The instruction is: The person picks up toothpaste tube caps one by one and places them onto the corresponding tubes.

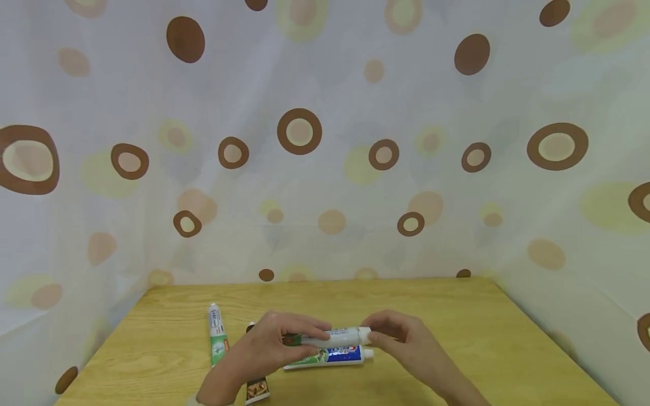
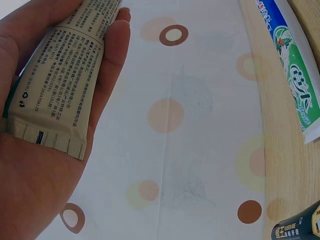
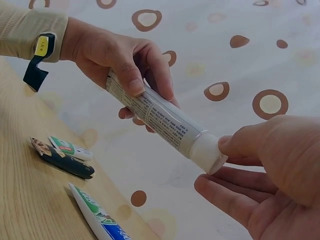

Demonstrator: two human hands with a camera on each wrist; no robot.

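Above the table, my left hand [image 1: 276,343] grips a white toothpaste tube [image 1: 342,338] around its body, the tube lying roughly level with its cap toward the right. In the left wrist view the back of the tube [image 2: 60,75] shows small print and a crimped end against the palm. My right hand [image 1: 411,347] has its thumb and fingers at the white cap [image 3: 207,154], pinching it from the side. Below the held tube, a blue and green toothpaste tube [image 1: 345,355] lies on the table.
A dark toothpaste tube [image 1: 257,389] lies partly hidden under my left forearm. Farther left is a white and green toothpaste tube [image 1: 217,332]. The wooden table [image 1: 457,316] is enclosed by a hanging sheet [image 1: 325,186] with brown circles.
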